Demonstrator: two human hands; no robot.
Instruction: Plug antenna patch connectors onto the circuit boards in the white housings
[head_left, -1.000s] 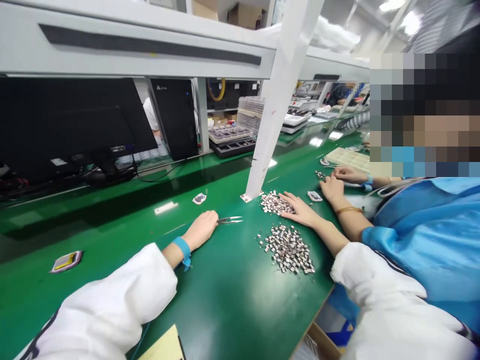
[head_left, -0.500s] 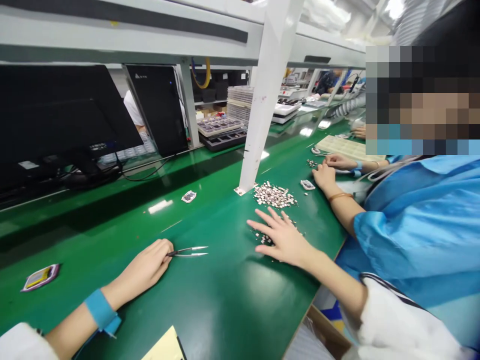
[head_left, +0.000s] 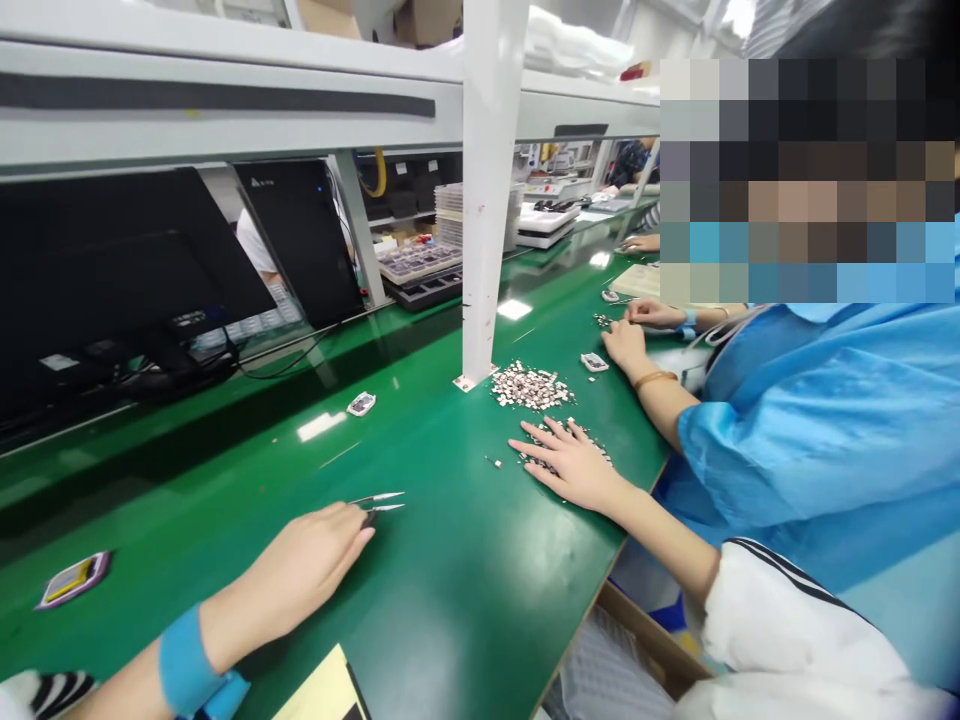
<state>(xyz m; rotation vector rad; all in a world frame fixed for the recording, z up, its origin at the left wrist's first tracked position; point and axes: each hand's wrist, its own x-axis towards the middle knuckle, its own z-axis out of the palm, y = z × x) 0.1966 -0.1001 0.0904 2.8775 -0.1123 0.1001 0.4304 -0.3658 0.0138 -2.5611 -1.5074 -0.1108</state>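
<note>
My left hand (head_left: 304, 560), with a blue band round its wrist, is closed on a pair of tweezers (head_left: 381, 502). Their tips point right, a little apart, with nothing between them. My right hand (head_left: 574, 468) lies flat with fingers spread, palm down over a smaller heap of tiny pale parts (head_left: 598, 447), hiding much of it. Just beyond it is a larger heap of the same small parts (head_left: 531, 386). One stray part (head_left: 497, 463) lies to the left of my right fingertips.
A white post (head_left: 484, 250) rises from the green bench (head_left: 442, 580). Small framed pieces (head_left: 361, 403) and a purple-edged piece (head_left: 73, 580) lie around. Yellow paper (head_left: 319, 690) is at the front. A co-worker in blue (head_left: 817, 420) handles small parts at right. A monitor (head_left: 112, 280) stands left.
The view has shifted slightly. My right hand has slid over the smaller heap, leaving a stray part to its left. My left hand has turned and moved nearer, still holding the tweezers.
</note>
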